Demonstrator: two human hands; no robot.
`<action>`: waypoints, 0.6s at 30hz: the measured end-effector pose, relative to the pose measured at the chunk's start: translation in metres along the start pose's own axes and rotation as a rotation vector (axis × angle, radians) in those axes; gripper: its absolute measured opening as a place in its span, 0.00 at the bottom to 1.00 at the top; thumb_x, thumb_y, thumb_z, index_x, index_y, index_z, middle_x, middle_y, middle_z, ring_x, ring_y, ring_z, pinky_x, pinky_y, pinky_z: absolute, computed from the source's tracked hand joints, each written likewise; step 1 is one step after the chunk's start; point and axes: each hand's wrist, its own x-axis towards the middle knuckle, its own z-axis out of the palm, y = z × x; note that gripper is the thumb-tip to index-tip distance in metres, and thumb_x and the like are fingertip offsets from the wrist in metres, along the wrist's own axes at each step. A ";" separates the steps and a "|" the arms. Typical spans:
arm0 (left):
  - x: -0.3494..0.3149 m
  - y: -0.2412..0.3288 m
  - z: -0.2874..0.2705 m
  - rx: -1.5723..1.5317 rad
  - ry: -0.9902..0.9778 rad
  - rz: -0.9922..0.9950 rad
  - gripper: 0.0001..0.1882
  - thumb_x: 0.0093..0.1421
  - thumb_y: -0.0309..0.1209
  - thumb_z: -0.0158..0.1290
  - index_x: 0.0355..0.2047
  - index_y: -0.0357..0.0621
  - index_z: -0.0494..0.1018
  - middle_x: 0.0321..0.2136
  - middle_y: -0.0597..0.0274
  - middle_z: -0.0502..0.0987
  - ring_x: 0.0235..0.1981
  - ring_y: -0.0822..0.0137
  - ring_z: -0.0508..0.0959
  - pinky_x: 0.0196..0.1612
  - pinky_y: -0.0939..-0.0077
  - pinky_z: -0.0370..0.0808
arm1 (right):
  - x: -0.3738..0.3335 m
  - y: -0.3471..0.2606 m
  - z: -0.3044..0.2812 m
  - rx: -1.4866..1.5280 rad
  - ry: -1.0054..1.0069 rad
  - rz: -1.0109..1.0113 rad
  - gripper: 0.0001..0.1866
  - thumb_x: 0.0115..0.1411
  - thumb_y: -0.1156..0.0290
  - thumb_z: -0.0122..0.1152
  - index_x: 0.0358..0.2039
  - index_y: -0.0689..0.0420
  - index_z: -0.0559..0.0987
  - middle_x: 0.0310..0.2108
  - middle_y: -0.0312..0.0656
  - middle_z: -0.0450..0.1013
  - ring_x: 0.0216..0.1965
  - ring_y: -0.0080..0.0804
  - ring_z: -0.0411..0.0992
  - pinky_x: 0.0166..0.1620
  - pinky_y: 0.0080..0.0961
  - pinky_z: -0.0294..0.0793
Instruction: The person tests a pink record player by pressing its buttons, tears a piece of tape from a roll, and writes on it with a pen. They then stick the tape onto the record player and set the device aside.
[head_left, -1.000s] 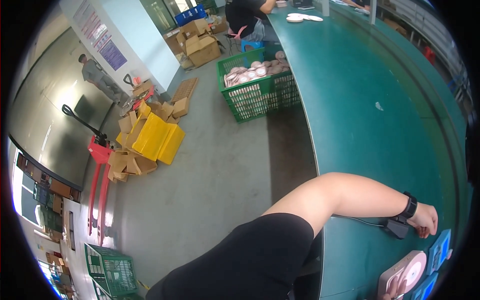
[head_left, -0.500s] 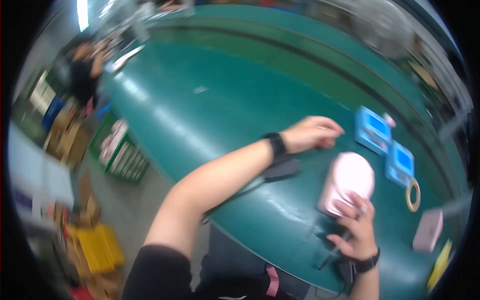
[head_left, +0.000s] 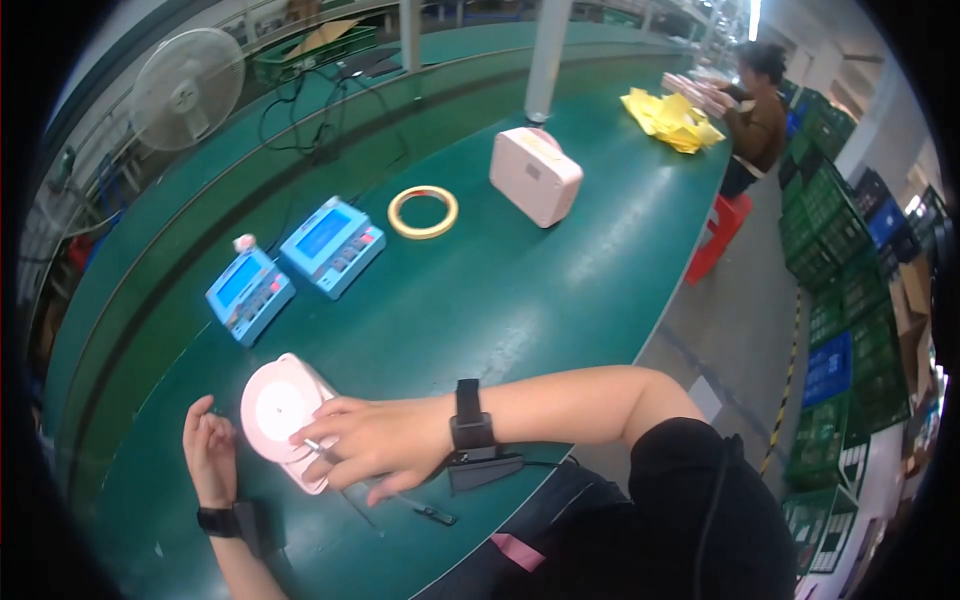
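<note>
A pale pink rounded case with a white round disc on its face lies on the green bench. My right hand reaches across it, fingertips on its face and lower edge. Between those fingers is a slim pen-like tool; its silvery end shows near the case and its dark end sticks out below the palm. Beside the case on the left, apart from it, my left hand is raised, fingers loosely curled and apart, with nothing visible in it. Both wrists wear black bands.
Two light-blue devices with screens stand beyond the case. Past them are a tape roll, another pink case standing upright and yellow sheets. A post rises behind. A person works at the far right, near stacked green crates.
My view has swung far to the right, bringing the other pink case, the yellow sheets and a person into view. My left hand has come down beside the pink case; my right hand stays on it.
</note>
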 end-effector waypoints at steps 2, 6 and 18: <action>-0.003 0.001 0.000 0.010 0.042 -0.002 0.18 0.64 0.33 0.45 0.51 0.36 0.64 0.21 0.72 0.59 0.25 0.78 0.61 0.32 0.84 0.61 | 0.003 0.001 0.002 0.036 0.046 -0.042 0.21 0.47 0.64 0.65 0.42 0.53 0.72 0.53 0.37 0.66 0.62 0.49 0.52 0.59 0.51 0.50; -0.004 0.002 0.009 -0.022 0.066 0.012 0.17 0.63 0.31 0.46 0.49 0.35 0.65 0.21 0.72 0.59 0.24 0.78 0.61 0.31 0.85 0.61 | 0.001 -0.001 0.004 0.031 0.022 0.047 0.21 0.47 0.63 0.65 0.42 0.52 0.72 0.54 0.36 0.66 0.62 0.48 0.52 0.59 0.52 0.50; 0.002 -0.006 0.005 -0.236 0.044 -0.083 0.11 0.61 0.29 0.49 0.43 0.39 0.70 0.25 0.67 0.71 0.28 0.76 0.71 0.34 0.81 0.70 | 0.027 -0.020 -0.002 -0.116 -0.147 0.208 0.19 0.41 0.65 0.69 0.34 0.54 0.73 0.47 0.39 0.73 0.60 0.48 0.56 0.60 0.49 0.44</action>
